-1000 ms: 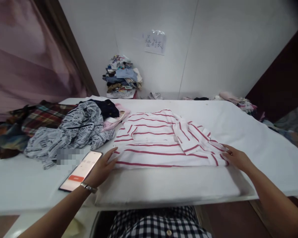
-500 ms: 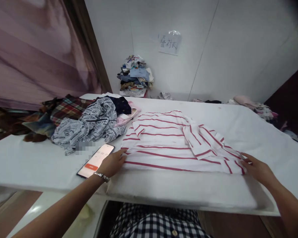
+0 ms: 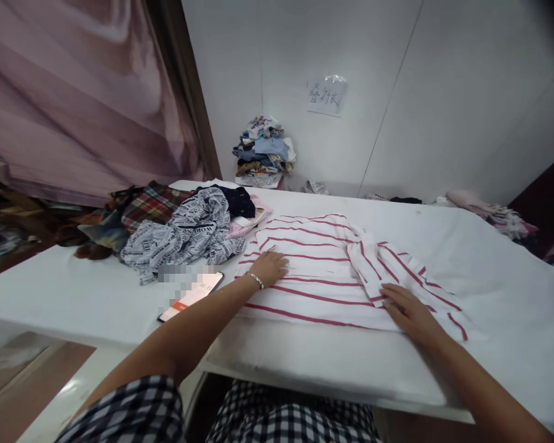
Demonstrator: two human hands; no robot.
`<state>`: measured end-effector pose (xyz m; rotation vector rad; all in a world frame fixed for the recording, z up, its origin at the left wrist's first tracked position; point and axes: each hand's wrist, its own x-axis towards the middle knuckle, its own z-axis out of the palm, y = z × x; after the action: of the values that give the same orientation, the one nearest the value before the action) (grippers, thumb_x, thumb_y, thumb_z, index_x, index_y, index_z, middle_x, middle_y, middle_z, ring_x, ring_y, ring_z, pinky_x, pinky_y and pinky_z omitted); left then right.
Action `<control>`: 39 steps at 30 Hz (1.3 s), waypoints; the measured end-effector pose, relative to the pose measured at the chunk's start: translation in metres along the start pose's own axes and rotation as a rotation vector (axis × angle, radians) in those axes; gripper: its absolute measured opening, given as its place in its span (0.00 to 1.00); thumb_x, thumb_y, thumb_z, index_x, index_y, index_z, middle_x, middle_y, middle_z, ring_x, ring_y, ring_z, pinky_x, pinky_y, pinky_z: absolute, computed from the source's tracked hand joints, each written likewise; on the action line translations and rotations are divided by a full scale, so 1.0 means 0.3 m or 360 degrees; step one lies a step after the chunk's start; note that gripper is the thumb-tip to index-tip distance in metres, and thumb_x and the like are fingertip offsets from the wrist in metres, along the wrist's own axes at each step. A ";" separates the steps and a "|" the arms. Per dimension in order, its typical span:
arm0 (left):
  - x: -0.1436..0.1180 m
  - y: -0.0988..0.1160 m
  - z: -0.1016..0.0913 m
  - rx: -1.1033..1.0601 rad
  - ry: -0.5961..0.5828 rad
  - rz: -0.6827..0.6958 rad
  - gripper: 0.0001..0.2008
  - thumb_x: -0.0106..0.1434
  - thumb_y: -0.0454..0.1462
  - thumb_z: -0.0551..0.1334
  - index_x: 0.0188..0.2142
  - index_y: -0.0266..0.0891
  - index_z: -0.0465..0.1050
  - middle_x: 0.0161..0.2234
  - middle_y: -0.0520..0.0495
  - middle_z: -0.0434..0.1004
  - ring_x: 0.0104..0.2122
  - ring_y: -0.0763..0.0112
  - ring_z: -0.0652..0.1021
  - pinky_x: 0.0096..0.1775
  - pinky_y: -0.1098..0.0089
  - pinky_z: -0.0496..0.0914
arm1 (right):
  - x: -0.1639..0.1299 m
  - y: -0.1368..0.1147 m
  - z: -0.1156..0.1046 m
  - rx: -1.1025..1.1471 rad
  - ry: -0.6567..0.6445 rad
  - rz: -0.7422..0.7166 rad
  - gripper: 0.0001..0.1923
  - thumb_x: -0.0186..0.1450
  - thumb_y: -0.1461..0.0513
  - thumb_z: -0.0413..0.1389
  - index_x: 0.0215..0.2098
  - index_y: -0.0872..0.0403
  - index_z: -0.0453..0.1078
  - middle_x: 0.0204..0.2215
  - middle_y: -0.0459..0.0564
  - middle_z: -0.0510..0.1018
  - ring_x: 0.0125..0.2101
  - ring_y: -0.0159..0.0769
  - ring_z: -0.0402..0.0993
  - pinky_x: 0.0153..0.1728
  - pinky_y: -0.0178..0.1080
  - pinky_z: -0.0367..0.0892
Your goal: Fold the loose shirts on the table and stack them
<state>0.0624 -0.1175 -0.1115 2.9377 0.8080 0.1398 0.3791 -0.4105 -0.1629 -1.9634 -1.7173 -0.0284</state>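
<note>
A white shirt with red stripes (image 3: 314,247) lies spread on the white table, its sleeve on the right side folded over the body and slanting down. My left hand (image 3: 270,269) rests on the left part of the shirt, palm down, fingers stretched over the cloth. With fingers extended, my right hand (image 3: 409,311) touches the end of the folded sleeve (image 3: 368,271) near the lower right. Some of the cloth under both hands is hidden. More striped fabric (image 3: 415,277) fans out to the right of that sleeve.
A lit phone (image 3: 191,298) lies left of my left forearm. Behind it is a heap of clothes, including a black-and-white printed garment (image 3: 180,234) and a plaid one (image 3: 152,206). A clothes stack (image 3: 265,151) stands by the wall. More garments (image 3: 489,212) line the far right edge.
Both hands have left the shirt's lower side edges and moved inward over it. My left hand now lies on the cloth, my right at the sleeve end. The view has shifted slightly.
</note>
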 end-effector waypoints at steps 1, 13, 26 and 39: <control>0.001 -0.017 0.003 0.0035 0.0008 -0.0105 0.16 0.63 0.41 0.54 0.45 0.36 0.73 0.49 0.38 0.74 0.50 0.58 0.72 0.53 0.56 0.63 | -0.006 0.003 0.015 -0.0004 -0.0026 -0.0006 0.19 0.65 0.54 0.51 0.50 0.51 0.71 0.54 0.53 0.71 0.54 0.44 0.66 0.54 0.48 0.64; -0.158 -0.063 -0.117 0.0026 0.0196 -0.0615 0.22 0.64 0.48 0.49 0.44 0.38 0.74 0.44 0.40 0.78 0.44 0.57 0.76 0.43 0.62 0.68 | 0.008 0.049 -0.026 0.0174 0.0236 0.0398 0.19 0.64 0.53 0.50 0.49 0.52 0.71 0.53 0.54 0.71 0.53 0.44 0.67 0.51 0.46 0.65; 0.102 0.541 -0.006 -0.0530 0.0055 0.0392 0.21 0.63 0.51 0.51 0.49 0.46 0.71 0.49 0.47 0.75 0.45 0.59 0.75 0.44 0.61 0.70 | 0.130 0.087 -0.137 0.0008 0.0613 0.0643 0.16 0.61 0.62 0.49 0.43 0.53 0.73 0.44 0.54 0.77 0.46 0.43 0.71 0.47 0.46 0.65; 0.345 0.616 -0.023 -0.0497 -0.0015 0.0225 0.14 0.64 0.38 0.49 0.37 0.39 0.72 0.36 0.42 0.77 0.34 0.62 0.77 0.33 0.65 0.68 | -0.130 0.087 -0.244 0.1286 0.0752 0.1231 0.20 0.52 0.51 0.62 0.38 0.55 0.73 0.32 0.52 0.80 0.33 0.37 0.76 0.38 0.41 0.72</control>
<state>0.2434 -0.2219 -0.0773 2.6934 0.5216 0.2383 0.4190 -0.4766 -0.1231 -1.6554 -0.4642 0.3817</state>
